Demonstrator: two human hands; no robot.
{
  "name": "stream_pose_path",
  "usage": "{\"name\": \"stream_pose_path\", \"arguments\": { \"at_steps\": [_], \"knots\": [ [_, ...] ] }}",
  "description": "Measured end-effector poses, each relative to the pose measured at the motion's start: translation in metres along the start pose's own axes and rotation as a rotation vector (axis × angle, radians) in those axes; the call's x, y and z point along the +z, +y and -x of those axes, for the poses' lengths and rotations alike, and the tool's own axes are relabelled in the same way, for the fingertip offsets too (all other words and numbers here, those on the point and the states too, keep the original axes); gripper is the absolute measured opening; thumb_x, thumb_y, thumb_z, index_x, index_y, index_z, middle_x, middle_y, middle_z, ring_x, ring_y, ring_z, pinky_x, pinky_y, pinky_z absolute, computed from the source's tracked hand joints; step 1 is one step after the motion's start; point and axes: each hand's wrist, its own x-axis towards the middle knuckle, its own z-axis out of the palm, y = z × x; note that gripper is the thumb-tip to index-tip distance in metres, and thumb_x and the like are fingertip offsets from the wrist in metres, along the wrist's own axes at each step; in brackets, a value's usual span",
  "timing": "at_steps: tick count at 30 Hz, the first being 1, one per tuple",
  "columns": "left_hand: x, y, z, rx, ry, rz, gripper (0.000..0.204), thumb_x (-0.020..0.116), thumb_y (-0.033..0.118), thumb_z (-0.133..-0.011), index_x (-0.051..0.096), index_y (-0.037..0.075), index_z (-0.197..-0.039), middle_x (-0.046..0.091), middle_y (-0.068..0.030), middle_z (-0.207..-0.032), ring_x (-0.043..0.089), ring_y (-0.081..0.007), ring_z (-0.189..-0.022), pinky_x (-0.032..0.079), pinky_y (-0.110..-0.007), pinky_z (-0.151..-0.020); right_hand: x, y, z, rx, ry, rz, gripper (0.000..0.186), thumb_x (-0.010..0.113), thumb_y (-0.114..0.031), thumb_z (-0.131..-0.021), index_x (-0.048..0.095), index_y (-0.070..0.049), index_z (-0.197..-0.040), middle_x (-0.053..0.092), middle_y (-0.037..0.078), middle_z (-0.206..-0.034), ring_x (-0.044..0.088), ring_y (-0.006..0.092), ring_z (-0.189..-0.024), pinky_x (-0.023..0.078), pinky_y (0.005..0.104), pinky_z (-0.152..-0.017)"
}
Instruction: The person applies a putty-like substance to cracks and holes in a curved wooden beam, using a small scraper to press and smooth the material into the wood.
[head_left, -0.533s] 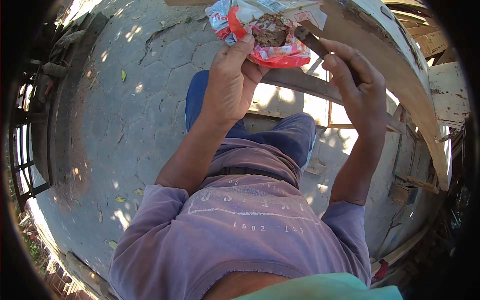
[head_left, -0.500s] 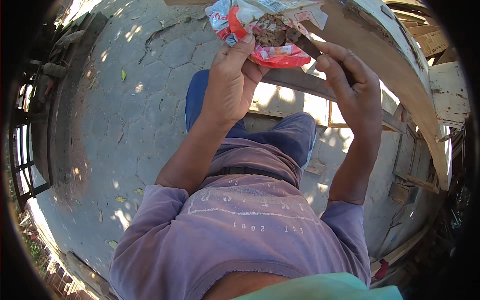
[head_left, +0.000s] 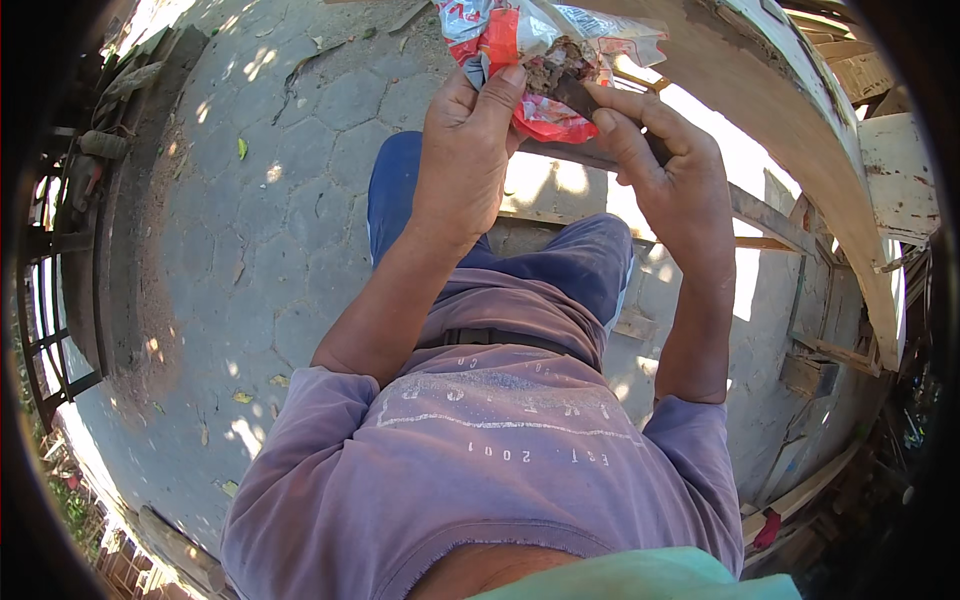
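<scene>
At the top centre, my left hand [head_left: 465, 160] grips a crumpled red, white and blue plastic packet [head_left: 500, 35] between thumb and fingers. The packet lies open, showing a brown, lumpy, crumbly substance [head_left: 552, 70] inside. My right hand [head_left: 670, 180] pinches a short, dark, flat strip or blade [head_left: 577, 95], its far end in the brown substance. Both hands are held out over my legs in blue trousers [head_left: 560, 255].
A curved-looking wooden beam [head_left: 780, 120] with a worn white face runs down the right side, with piled timber [head_left: 840, 60] beyond. Dark planks and metal bars [head_left: 85, 250] line the left edge. Grey hexagonal paving [head_left: 250, 250] is underfoot, with scattered leaves.
The packet has shifted right and tilted, with my left hand following. My right hand has moved leftward, pushing the dark strip deeper among the brown contents.
</scene>
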Motion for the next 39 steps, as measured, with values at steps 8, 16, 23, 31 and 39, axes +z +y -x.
{"name": "stream_pose_path", "arguments": {
  "at_steps": [8, 16, 23, 31, 39],
  "knots": [
    [0.000, -0.005, 0.000, 0.048, 0.033, -0.180, 0.021, 0.058, 0.018, -0.108, 0.063, 0.003, -0.122, 0.069, -0.0006, -0.105, 0.061, -0.0050, -0.089, 0.051, -0.024, -0.078, 0.004, -0.001, 0.005, 0.286, -0.104, -0.326, 0.037, 0.066, -0.026, -0.103, 0.069, 0.000, -0.129, 0.071, 0.005, -0.084, 0.058, 0.0058, -0.060, 0.045, 0.0213, -0.052],
    [0.004, 0.002, -0.001, -0.037, 0.046, -0.112, 0.021, 0.059, 0.017, -0.107, 0.062, 0.002, -0.121, 0.071, -0.0054, -0.107, 0.068, -0.0120, -0.096, 0.057, -0.029, -0.085, 0.015, 0.017, 0.012, 0.435, -0.119, -0.775, 0.042, 0.060, -0.029, -0.107, 0.061, -0.001, -0.137, 0.071, 0.005, -0.085, 0.061, 0.0057, -0.057, 0.045, 0.0174, -0.044],
    [0.005, 0.012, -0.002, -0.066, 0.064, -0.029, 0.031, 0.059, 0.017, -0.105, 0.058, 0.000, -0.132, 0.068, -0.0097, -0.124, 0.069, -0.0188, -0.110, 0.058, -0.038, -0.095, -0.008, 0.017, 0.021, 0.366, -0.020, -0.965, 0.053, 0.058, -0.036, -0.108, 0.054, 0.001, -0.145, 0.070, 0.004, -0.088, 0.061, 0.0073, -0.060, 0.047, 0.0208, -0.049],
    [0.011, 0.013, -0.022, 0.037, 0.080, -0.107, 0.034, 0.061, 0.020, -0.105, 0.057, 0.000, -0.133, 0.067, -0.0104, -0.128, 0.067, -0.0202, -0.115, 0.057, -0.039, -0.099, -0.072, 0.043, 0.016, 0.034, 0.505, -0.518, 0.045, 0.053, -0.017, -0.108, 0.051, -0.005, -0.151, 0.066, 0.004, -0.097, 0.061, 0.0068, -0.075, 0.050, 0.0226, -0.061],
    [0.008, 0.001, -0.031, 0.087, 0.102, -0.191, 0.033, 0.061, 0.021, -0.106, 0.057, 0.001, -0.132, 0.067, -0.0104, -0.127, 0.068, -0.0205, -0.114, 0.056, -0.039, -0.099, -0.074, 0.067, -0.011, -0.220, 0.711, 0.332, 0.047, 0.062, -0.002, -0.097, 0.066, -0.019, -0.141, 0.059, 0.006, -0.089, 0.060, 0.0184, -0.078, 0.051, 0.0354, -0.069]
  ]
}}
